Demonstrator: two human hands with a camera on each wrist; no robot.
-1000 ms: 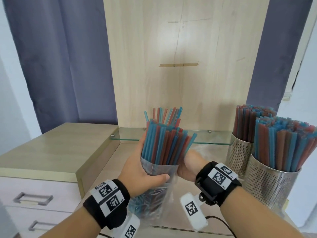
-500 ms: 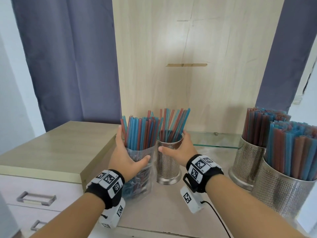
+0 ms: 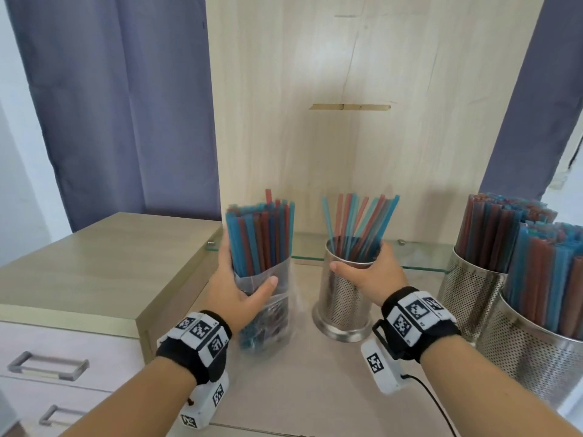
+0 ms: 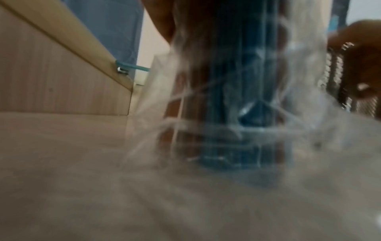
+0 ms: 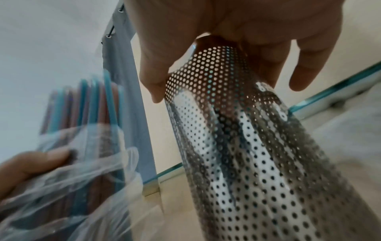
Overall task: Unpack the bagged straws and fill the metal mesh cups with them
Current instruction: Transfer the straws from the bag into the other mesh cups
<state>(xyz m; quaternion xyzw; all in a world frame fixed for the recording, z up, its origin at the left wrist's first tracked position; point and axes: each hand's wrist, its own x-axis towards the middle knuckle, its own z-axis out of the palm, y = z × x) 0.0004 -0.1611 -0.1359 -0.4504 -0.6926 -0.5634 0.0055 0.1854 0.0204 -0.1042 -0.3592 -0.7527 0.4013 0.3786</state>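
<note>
Plastic bag (image 3: 268,298) of straws (image 3: 258,238) sits squeezed in the left hand (image 3: 235,291); right hand (image 3: 375,279) fingers wrap the half-full cup (image 3: 344,298) at three o'clock, so hold it steady.

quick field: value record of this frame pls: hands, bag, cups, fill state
left hand: grips bag of straws, upright on the desk
right hand: holds rim of middle mesh cup
middle cup fill: partial, a loose fan of straws
right-side mesh cups: two, packed full
bag state: top open, straws sticking out
straw colours: blue and red
</note>
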